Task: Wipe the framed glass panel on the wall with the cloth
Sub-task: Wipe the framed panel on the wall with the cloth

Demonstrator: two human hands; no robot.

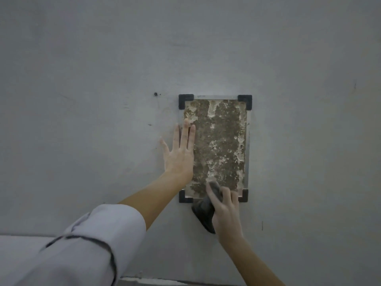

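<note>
My left hand lay flat against the glass panel at mid-frame; my right hand gripped the cloth at its lower edge.

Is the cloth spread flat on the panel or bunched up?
Bunched. The dark cloth is wadded in the right hand, fingers curled over it, at the bottom edge of the panel, part hanging below.

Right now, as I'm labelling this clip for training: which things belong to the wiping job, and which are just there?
In the job: grimy glass panel; dark cloth, gripped by the right hand; left hand, flat against the panel's left edge.
Just there: small dark spot on the wall; pale surface, lower left.
</note>
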